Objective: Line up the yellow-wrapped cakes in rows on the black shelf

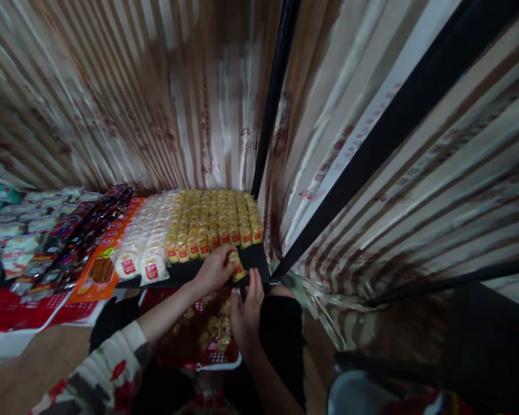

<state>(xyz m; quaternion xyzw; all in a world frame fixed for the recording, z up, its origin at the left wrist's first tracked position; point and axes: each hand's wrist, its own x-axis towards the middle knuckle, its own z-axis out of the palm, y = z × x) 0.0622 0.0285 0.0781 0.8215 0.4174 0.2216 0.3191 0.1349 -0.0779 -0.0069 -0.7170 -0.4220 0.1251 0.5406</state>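
My left hand [216,268] pinches the upper end of a small yellow wrapped snack cake [237,266] with a red label. The cake is tilted above the front edge of a black shelf [256,257]. My right hand [247,314] is just below and to the right of it, fingers stretched out; whether they touch the wrapper I cannot tell. Behind my hands stand tight rows of similar yellow wrapped cakes [214,216], red labels facing me. Under my hands, a red plastic basket [179,357] on my lap holds more yellow packets [218,334], partly hidden by my arms.
Left of the yellow rows lie white wrapped cakes [149,227], orange snack bags [97,271], dark packets [84,225] and white packets [17,253]. Another red basket [30,311] is at the far left. Black poles [346,167] and pleated printed sheeting [216,104] stand behind and right.
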